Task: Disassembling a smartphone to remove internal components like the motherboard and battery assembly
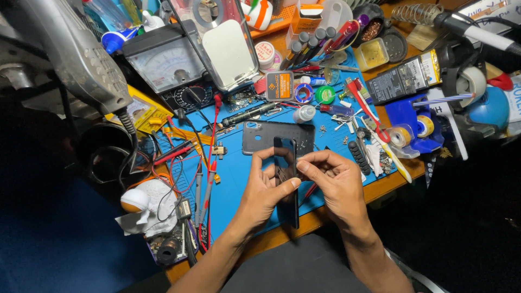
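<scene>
A glossy black phone (286, 179) at centre frame sits above a matt blue rubbery work mat (239, 173), beyond it a dull grey plastic back cover (260, 137), at lower left crumpled white tissue paper (149, 214), along the bottom edge a bare wooden desk (391, 184).

Analog multimeter (169, 65), grey phone back cover (255, 135) on blue mat (233, 179), tape dispenser (415, 122), red toothbrush (364, 103)

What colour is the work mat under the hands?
Blue; the work mat shows best in the head view, beneath the dark phone both hands hold.
</scene>
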